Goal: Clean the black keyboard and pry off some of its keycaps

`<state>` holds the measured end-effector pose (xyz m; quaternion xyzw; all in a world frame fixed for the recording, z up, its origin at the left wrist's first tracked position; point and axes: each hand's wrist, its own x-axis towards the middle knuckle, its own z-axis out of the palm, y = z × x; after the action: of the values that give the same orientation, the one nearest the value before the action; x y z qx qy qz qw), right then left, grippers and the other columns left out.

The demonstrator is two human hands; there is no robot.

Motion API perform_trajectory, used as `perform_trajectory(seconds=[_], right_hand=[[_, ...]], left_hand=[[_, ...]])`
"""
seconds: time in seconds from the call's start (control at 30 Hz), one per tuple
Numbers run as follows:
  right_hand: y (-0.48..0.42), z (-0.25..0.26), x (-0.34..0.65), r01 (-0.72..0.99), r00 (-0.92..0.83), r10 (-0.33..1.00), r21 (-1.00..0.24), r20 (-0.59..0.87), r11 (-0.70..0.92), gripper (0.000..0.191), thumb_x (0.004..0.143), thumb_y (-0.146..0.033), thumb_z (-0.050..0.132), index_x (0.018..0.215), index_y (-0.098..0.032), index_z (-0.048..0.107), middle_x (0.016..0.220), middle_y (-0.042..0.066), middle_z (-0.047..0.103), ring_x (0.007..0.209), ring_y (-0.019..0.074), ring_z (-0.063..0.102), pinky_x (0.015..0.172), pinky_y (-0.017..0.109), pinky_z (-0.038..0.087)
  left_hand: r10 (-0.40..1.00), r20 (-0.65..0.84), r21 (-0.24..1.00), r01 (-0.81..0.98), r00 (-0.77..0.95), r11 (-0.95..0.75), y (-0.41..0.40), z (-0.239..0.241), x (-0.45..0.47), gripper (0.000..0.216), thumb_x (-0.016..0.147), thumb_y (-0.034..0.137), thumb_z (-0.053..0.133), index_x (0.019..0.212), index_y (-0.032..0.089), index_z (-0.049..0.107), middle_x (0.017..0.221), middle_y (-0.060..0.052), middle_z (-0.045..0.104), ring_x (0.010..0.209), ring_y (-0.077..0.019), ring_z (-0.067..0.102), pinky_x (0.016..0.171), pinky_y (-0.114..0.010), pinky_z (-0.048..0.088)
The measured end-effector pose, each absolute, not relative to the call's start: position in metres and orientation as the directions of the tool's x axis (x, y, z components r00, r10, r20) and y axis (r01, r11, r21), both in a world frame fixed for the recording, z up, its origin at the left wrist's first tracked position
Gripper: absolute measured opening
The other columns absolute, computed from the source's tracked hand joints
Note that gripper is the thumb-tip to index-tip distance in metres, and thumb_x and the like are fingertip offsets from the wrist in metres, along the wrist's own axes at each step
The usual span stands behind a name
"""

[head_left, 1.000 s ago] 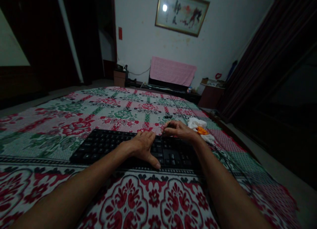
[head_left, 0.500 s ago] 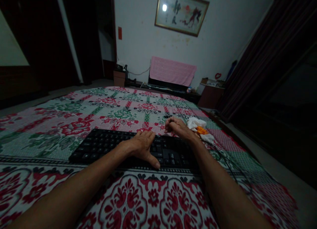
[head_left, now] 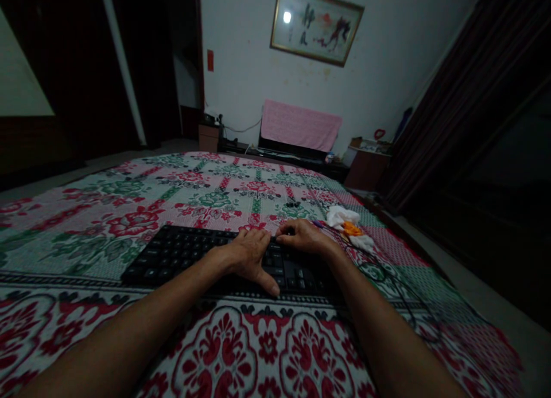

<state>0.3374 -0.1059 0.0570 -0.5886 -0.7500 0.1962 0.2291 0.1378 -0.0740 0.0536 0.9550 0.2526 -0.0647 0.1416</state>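
Observation:
A black computer keyboard lies across the flowered bedspread in front of me. My left hand rests palm down over its middle keys, thumb spread towards the near edge. My right hand is at the far edge of the keyboard, right of the left hand. Its thumb and index finger are pinched together low over the upper keys; whatever they may hold is too small to make out. Just beyond this hand lies a thin cable with a purple end. The right forearm covers the keyboard's right end.
A crumpled white cloth with an orange piece lies right of the keyboard. A dark cable loops over the bedspread nearby. At the far wall, a pink towel hangs over a dark panel.
My right hand has come down and slightly left, from above the keyboard's far edge onto it, fingers still pinched. The left hand has stayed in place on the keys.

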Motion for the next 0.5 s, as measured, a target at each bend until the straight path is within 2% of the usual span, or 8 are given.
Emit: perform_trajectory(seconds=[0.07, 0.13, 0.3, 0.5], right_hand=[[-0.101, 0.053, 0.345, 0.785, -0.164, 0.972, -0.575, 0.165, 0.230, 0.023, 0.070, -0.031, 0.060, 0.085, -0.015, 0.069, 0.073, 0.000, 0.067, 0.068, 0.0131, 0.058, 0.063, 0.022, 0.043], [-0.094, 0.049, 0.355, 0.809, -0.051, 0.971, -0.560, 0.234, 0.178, 0.024, 0.073, -0.032, 0.058, 0.087, -0.015, 0.069, 0.075, 0.001, 0.067, 0.069, 0.0138, 0.059, 0.064, 0.023, 0.043], [-0.062, 0.038, 0.376, 0.911, 0.186, 0.930, -0.409, 0.317, -0.043, 0.017, 0.073, -0.025, 0.057, 0.082, -0.018, 0.069, 0.080, 0.004, 0.069, 0.078, 0.0174, 0.062, 0.072, 0.027, 0.044], [-0.015, 0.033, 0.390, 0.952, 0.231, 0.920, -0.268, 0.316, -0.147, 0.019, 0.075, -0.021, 0.056, 0.087, -0.017, 0.069, 0.087, 0.008, 0.070, 0.080, 0.0182, 0.063, 0.074, 0.026, 0.045]], left_hand=[[0.472, -0.203, 0.236, 0.510, 0.858, -0.827, -0.075, 0.054, 0.138, 0.131, 0.040, 0.086, 0.049, 0.141, 0.010, 0.014, 0.148, -0.021, 0.014, 0.134, -0.0355, 0.012, 0.108, -0.048, 0.012], [0.472, -0.210, 0.234, 0.513, 0.856, -0.826, -0.075, 0.055, 0.138, 0.131, 0.042, 0.085, 0.050, 0.141, 0.008, 0.012, 0.148, -0.021, 0.012, 0.135, -0.0351, 0.011, 0.109, -0.048, 0.010], [0.465, -0.185, 0.232, 0.498, 0.866, -0.836, -0.075, 0.053, 0.138, 0.127, 0.046, 0.082, 0.051, 0.141, 0.007, 0.012, 0.148, -0.021, 0.014, 0.135, -0.0344, 0.012, 0.109, -0.048, 0.009], [0.470, -0.195, 0.249, 0.507, 0.861, -0.825, -0.075, 0.053, 0.138, 0.125, 0.049, 0.080, 0.051, 0.141, 0.008, 0.009, 0.149, -0.019, 0.009, 0.135, -0.0361, 0.007, 0.109, -0.049, 0.008]])
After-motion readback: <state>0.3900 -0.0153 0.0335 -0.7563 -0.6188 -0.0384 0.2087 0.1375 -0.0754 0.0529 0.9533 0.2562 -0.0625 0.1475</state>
